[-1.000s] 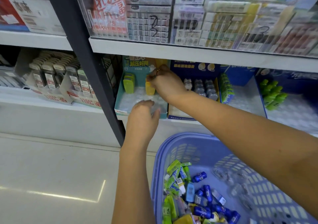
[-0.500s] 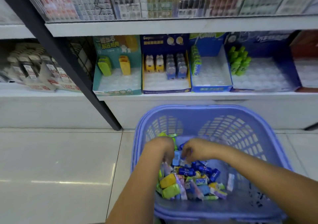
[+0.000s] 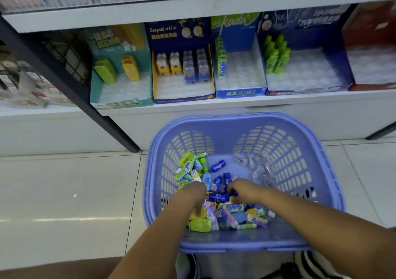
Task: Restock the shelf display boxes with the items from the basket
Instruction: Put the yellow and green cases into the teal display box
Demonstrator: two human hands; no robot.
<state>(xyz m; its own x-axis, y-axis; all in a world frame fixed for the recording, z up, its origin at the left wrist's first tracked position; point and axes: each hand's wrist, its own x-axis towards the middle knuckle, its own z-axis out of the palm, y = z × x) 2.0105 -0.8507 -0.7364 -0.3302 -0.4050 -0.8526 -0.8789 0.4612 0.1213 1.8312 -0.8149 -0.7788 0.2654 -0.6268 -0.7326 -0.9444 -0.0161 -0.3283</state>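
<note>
Both hands have been drawn back from the teal display box (image 3: pixel 120 86) to the basket (image 3: pixel 242 118) since 1 s ago, and over the last 0.5 s they have been kept down in its pile.

Beyond the basket's far-left corner the teal display box is shelved with only 2 short rows at its back, 1 green and 1 yellow. Its front is left bare, so matching stock is presumably being sought.

The left hand (image 3: pixel 190 193) is sunk into the left of the basket's heap, wrist bent down and knuckles up. 1 digit is pressed against a yellow case (image 3: pixel 198 211), with a green case (image 3: pixel 200 225) just nearer the basket's near rim. The fingertips are buried, so it cannot be told whether anything is gripped.

At the basket's middle the right hand (image 3: pixel 242 189) is curled down among the blue tubes (image 3: pixel 216 197). A hold on 1 is suggested but cannot be confirmed. Both forearms are passed over the near rim, apparently so the mixed items can be sorted by kind.

Clear plastic pieces (image 3: pixel 255 167) are left towards the basket's far right. Beyond its far rim the navy box (image 3: pixel 182 90), the blue box (image 3: pixel 240 79) and the green-bottle box (image 3: pixel 304 73) are all part-filled — restocking is judged far from done.
</note>
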